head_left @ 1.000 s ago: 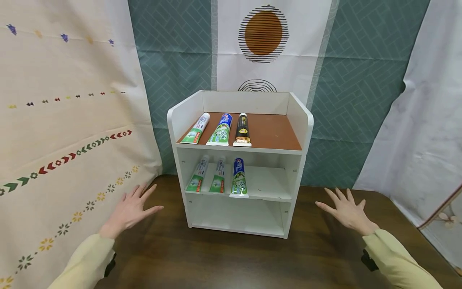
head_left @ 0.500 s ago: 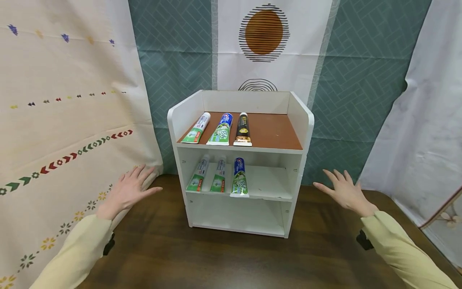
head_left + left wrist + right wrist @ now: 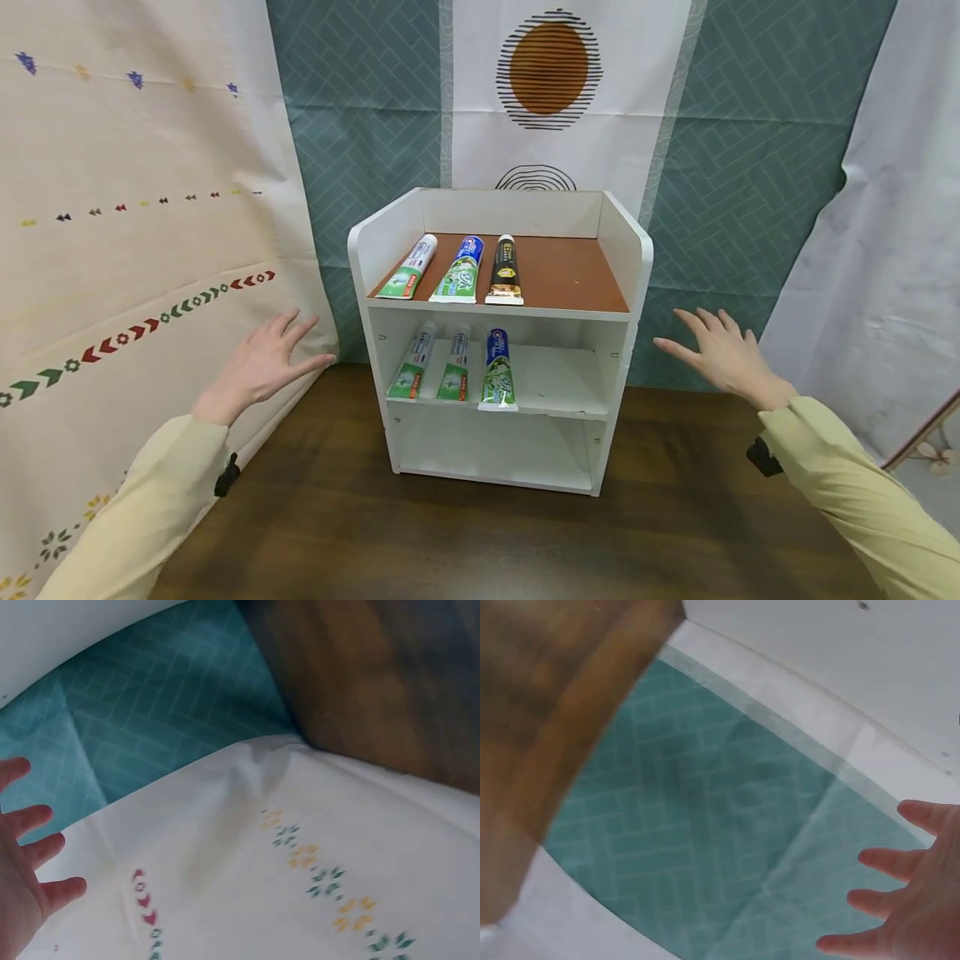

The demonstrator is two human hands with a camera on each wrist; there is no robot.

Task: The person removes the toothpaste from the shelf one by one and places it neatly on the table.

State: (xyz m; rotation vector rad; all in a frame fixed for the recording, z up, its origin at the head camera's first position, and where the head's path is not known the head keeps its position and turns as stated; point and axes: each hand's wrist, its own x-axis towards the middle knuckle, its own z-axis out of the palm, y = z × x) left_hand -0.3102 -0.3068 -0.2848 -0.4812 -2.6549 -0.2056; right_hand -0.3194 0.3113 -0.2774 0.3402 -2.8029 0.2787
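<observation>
Toothpaste tubes (image 3: 498, 371) lie well apart from a person's left hand (image 3: 258, 367) and right hand (image 3: 723, 354), both raised, empty, fingers spread. Likely light, soft and slick, they should suit a gentle mid-body pinch. Three line each of a white shelf unit's (image 3: 636, 271) top and middle levels, flat ends forward: five green-printed, one black-and-gold.

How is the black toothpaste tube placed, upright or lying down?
Lying down: the black toothpaste tube stretches front-to-back along the brown top shelf, crimped end toward the front.
</observation>
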